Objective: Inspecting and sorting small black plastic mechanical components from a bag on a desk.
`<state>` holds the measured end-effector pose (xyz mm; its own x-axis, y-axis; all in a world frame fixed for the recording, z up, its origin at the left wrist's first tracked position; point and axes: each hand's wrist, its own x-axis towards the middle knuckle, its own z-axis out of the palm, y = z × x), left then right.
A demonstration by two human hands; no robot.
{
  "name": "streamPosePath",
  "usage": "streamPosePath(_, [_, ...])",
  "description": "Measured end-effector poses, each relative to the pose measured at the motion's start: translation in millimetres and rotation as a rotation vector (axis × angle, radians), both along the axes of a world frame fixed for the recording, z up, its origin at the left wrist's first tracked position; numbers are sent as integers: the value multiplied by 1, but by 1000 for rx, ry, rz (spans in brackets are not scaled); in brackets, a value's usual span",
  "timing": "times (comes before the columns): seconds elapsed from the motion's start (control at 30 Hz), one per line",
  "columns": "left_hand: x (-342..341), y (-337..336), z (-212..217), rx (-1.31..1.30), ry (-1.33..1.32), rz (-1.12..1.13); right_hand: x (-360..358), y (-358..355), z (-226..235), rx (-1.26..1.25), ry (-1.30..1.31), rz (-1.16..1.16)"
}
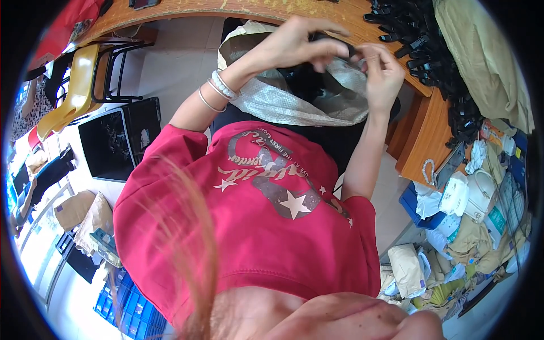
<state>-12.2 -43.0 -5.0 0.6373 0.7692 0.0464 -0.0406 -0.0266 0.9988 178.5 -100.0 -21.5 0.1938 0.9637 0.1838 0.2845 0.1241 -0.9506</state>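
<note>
Over a white woven sack (283, 105) on my lap, my hands meet at a small black piece (351, 49); its exact kind is too small to make out. My left hand (300, 42) is closed round it with thumb and fingers. At its right end, my right hand (384, 71) pinches with thumb and forefinger. The sack gapes below them, and dark items (303, 82) show inside it. To the right on the wooden table (340, 20) lies a heap of black plastic clip-like parts (422, 56).
A beige sack (481, 62) lies beyond the black heap. At the lower right, bags and packages (453, 198) are piled up. On the left stand a yellow chair (82, 85), a black crate (105, 141) and blue crates (133, 306). Another person's arm (29, 99) shows at the far left.
</note>
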Motion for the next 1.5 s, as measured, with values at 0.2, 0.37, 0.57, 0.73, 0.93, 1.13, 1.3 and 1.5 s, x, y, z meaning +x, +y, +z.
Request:
streamPosePath(0.2, [-13, 60, 12, -237, -80, 244, 47, 33, -11, 289, -1078, -316])
streamPosePath(0.37, [-2, 96, -10, 359, 306, 315, 31, 43, -9, 390, -1110, -158])
streamPosePath(0.57, [9, 83, -15, 991, 721, 263, 13, 32, 0, 358, -644, -233])
streamPosePath(0.73, [11, 64, -9, 450, 248, 184, 8, 25, 13, 138, 181, -100])
streamPosePath(0.93, [10, 48, 5, -215, 42, 28, -2, 11, 26, 80, 332, 22])
streamPosePath(1.13, [12, 23, 32, 197, 134, 40, -5, -1, 32, 41, 231, 99])
streamPosePath(1.3, [10, 15, 33, 399, 208, 111, -25, -2, 24, 154, 320, -30])
streamPosePath(1.5, [1, 7, 36, 508, 105, 88, -31, -3, 24, 268, 325, -95])
